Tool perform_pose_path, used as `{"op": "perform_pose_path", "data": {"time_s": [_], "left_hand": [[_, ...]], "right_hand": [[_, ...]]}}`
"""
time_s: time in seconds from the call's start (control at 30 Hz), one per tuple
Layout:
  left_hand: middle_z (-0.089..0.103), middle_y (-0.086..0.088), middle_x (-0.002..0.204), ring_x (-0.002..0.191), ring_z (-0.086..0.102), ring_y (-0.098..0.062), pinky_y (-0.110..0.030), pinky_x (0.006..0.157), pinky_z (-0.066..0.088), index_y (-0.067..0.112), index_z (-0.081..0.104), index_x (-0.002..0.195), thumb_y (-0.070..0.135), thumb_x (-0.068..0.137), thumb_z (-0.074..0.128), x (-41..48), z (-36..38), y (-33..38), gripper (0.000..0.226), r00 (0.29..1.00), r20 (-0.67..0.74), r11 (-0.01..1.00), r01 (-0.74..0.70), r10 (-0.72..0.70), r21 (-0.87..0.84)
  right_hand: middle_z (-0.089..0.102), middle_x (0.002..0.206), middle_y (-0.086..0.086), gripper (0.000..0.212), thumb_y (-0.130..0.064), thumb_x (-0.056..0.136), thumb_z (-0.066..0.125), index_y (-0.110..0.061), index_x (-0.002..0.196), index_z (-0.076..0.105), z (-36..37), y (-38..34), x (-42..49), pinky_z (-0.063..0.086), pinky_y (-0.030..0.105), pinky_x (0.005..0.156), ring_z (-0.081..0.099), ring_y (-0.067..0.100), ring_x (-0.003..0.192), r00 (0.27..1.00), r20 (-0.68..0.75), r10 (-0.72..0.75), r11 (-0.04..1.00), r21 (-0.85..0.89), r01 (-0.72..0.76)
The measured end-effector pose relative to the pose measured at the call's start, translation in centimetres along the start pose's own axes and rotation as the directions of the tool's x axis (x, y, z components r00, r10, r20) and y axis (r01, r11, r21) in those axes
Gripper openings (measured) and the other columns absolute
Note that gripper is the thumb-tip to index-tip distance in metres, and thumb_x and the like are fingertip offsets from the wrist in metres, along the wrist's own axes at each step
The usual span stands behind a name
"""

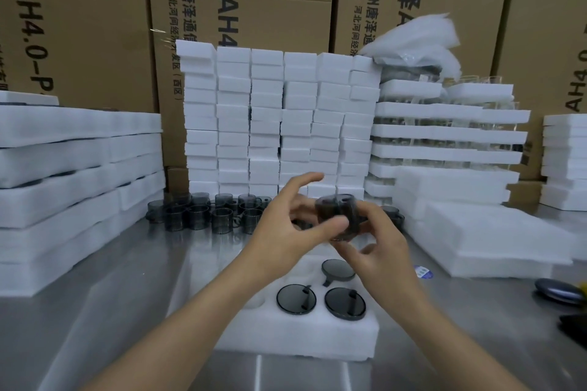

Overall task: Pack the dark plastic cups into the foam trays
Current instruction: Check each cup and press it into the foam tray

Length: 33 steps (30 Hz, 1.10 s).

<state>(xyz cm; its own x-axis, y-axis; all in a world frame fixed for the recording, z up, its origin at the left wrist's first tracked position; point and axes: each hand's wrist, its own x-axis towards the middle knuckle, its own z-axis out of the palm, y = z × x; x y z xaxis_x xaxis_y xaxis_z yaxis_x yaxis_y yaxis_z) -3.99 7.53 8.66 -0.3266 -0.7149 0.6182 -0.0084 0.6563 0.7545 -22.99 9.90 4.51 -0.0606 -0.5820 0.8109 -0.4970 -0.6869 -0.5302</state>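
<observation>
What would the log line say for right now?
left hand: holds dark cup | right hand: holds same cup | foam tray: below | seated cups: three | loose cups: behind tray

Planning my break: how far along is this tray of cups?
Done: three cups sit in the foam tray. In hand: left hand and right hand hold one dark cup above it. Remaining: an empty pocket and the loose cups behind.
</observation>
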Motion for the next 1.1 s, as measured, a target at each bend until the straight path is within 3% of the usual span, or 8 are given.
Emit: {"op": "perform_pose_path", "data": {"time_s": [0.1,0.23,0.33,0.47,0.67,0.87,1.0,1.1], "left_hand": [[0.076,-0.011,0.089,0.067,0.070,-0.013,-0.022,0.066,0.050,0.035,0.072,0.121,0.064,0.098,0.063,0.0,0.4,0.7,0.038,0.984,0.026,0.979,0.176,-0.175,-0.098],[0.069,-0.004,0.065,0.057,0.062,-0.011,-0.010,0.052,0.043,0.021,0.076,0.087,0.059,0.109,0.041,-0.1,0.3,0.8,0.056,0.961,-0.035,0.961,0.273,-0.275,-0.041],[0.073,-0.007,0.066,0.056,0.062,-0.010,-0.022,0.062,0.045,0.014,0.071,0.076,0.062,0.111,0.035,-0.1,0.2,0.8,0.069,0.926,-0.060,0.925,0.377,-0.374,0.045],[0.075,-0.011,0.069,0.055,0.060,-0.010,-0.031,0.071,0.040,0.011,0.073,0.084,0.060,0.112,0.029,-0.3,0.0,0.6,0.072,0.891,-0.034,0.890,0.454,-0.453,0.038],[0.082,-0.004,0.085,0.066,0.067,-0.009,-0.036,0.077,0.043,0.016,0.080,0.098,0.058,0.109,0.037,-0.1,0.1,0.0,0.061,0.879,-0.035,0.880,0.474,-0.475,-0.015],[0.079,0.002,0.115,0.108,0.072,-0.019,-0.029,0.078,0.052,0.040,0.077,0.113,0.051,0.089,0.059,-0.2,0.1,0.1,0.033,0.950,0.019,0.941,0.312,-0.312,-0.129],[0.078,0.006,0.117,0.106,0.073,-0.009,-0.029,0.080,0.053,0.043,0.075,0.118,0.047,0.090,0.060,-0.2,-0.1,-0.3,0.033,0.959,0.078,0.943,0.284,-0.274,-0.172],[0.078,0.005,0.115,0.102,0.071,-0.007,-0.030,0.079,0.052,0.039,0.073,0.124,0.044,0.094,0.057,-0.3,-0.3,-0.7,0.034,0.954,0.109,0.932,0.297,-0.280,-0.208]], "right_hand": [[0.066,0.095,-0.012,0.035,-0.012,0.094,0.077,-0.045,0.097,0.067,-0.1,0.0,0.1,0.043,0.015,0.061,0.064,0.015,0.085,1.000,0.002,-0.016,0.997,-0.077,0.016],[0.062,0.085,-0.007,0.023,-0.014,0.098,0.072,-0.033,0.087,0.068,0.2,-0.1,-0.3,0.040,0.019,0.060,0.058,0.016,0.078,0.998,0.051,0.048,0.997,-0.061,-0.044],[0.064,0.083,-0.006,0.012,-0.021,0.101,0.072,-0.024,0.090,0.070,0.4,-0.4,-0.7,0.041,0.022,0.061,0.058,0.013,0.076,0.992,0.097,0.079,0.997,-0.024,-0.077],[0.065,0.082,-0.005,0.013,-0.025,0.103,0.070,-0.027,0.090,0.070,0.4,-0.9,-0.7,0.045,0.034,0.063,0.057,0.012,0.075,0.992,0.096,0.084,0.996,0.023,-0.086],[0.064,0.087,-0.006,0.022,-0.047,0.088,0.075,-0.031,0.099,0.067,0.3,-0.9,-0.8,0.046,0.025,0.063,0.063,0.017,0.082,0.993,0.077,0.086,0.996,0.024,-0.088],[0.064,0.107,-0.019,0.060,-0.021,0.083,0.090,-0.043,0.125,0.053,0.8,-0.1,-0.8,0.052,0.018,0.080,0.068,0.016,0.084,0.992,0.038,0.124,0.991,0.053,-0.126],[0.064,0.120,-0.014,0.062,-0.017,0.083,0.090,-0.040,0.133,0.061,0.5,-0.1,-0.6,0.050,0.016,0.079,0.065,0.014,0.105,0.999,0.004,0.044,0.999,-0.006,-0.044],[0.059,0.120,-0.021,0.062,-0.017,0.080,0.092,-0.045,0.126,0.063,0.6,-0.4,-0.6,0.054,0.021,0.074,0.063,0.011,0.109,1.000,0.026,0.001,0.999,-0.037,0.000]]}}
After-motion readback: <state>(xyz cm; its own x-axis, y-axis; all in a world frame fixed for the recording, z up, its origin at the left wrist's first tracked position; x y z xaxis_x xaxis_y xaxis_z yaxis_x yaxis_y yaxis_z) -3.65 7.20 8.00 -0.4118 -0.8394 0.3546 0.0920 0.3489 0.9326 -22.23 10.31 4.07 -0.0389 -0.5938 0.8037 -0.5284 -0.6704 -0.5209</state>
